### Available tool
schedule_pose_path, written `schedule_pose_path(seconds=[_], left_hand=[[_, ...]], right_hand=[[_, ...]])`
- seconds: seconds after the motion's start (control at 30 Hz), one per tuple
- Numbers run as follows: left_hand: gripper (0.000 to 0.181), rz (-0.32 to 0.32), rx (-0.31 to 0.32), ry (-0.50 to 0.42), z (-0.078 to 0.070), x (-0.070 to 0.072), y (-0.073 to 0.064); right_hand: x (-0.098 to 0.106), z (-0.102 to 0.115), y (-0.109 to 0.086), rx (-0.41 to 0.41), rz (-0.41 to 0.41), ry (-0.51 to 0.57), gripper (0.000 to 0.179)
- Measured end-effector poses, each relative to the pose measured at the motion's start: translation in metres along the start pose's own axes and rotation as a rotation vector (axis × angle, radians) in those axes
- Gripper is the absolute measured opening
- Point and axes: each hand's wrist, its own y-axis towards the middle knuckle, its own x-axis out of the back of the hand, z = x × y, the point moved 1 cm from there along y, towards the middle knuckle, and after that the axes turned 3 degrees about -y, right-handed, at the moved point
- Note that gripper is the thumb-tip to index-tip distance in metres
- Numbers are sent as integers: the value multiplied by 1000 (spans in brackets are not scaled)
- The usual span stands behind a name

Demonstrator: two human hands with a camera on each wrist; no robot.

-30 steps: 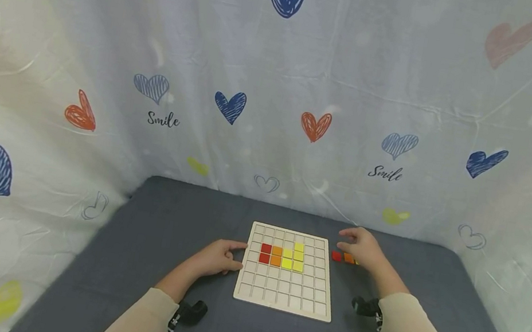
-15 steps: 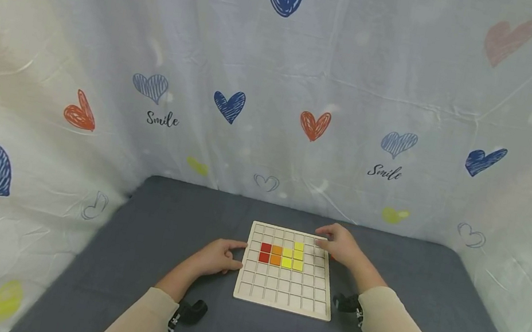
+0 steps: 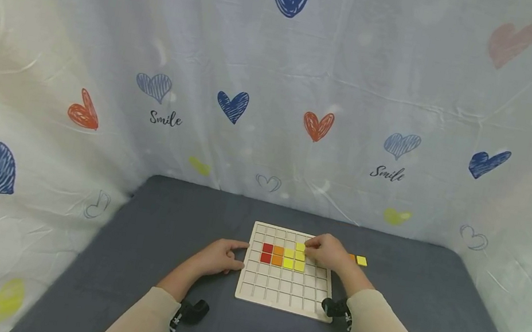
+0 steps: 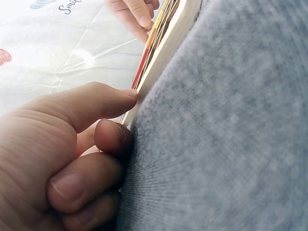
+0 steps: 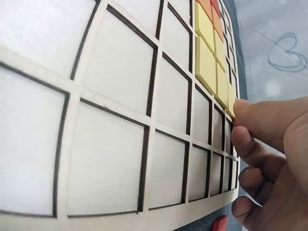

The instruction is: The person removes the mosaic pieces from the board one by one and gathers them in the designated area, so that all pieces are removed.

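A pale wooden grid board [image 3: 283, 299] lies on the dark grey cloth, with red tiles [image 3: 266, 253], orange tiles [image 3: 278, 255] and yellow tiles [image 3: 289, 259] set in its squares. My left hand [image 3: 217, 257] rests at the board's left edge, its index finger and thumb against the side, the other fingers curled under. My right hand [image 3: 329, 252] reaches over the upper right part of the board. In the right wrist view its thumb and index finger [image 5: 242, 137] pinch a small tile beside the top yellow tile [image 5: 231, 100]; only an orange-red sliver shows between them.
Right of the board, partly behind my right hand, lie a loose orange tile [image 3: 352, 257] and a loose yellow tile [image 3: 361, 260]. The right wrist view shows a loose red tile [image 5: 220, 224] just off the board. A heart-printed white curtain [image 3: 247, 151] encloses the table's back and sides.
My right hand has moved left from over the loose tiles onto the board, down to the yellow column. The loose orange and yellow tiles are uncovered. My left hand stays put.
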Motion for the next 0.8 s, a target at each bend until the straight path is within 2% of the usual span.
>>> schedule_pose_path(seconds=[0.23,0.43,0.63,0.8], left_hand=[[59,-2,-18,6,-2,-1,-1],[59,-5,-11,5,-3,-1,-2],[59,-3,-8,2,-4,-1,-2],[59,-8,-8,10,-3,-1,-2]], right_hand=[[-6,0,2,-9,-68,-20,29],[-9,1,5,-39,-108,4,23],[-5,1,6,-31,-125,1,25],[3,1,5,8,-111,33,29]])
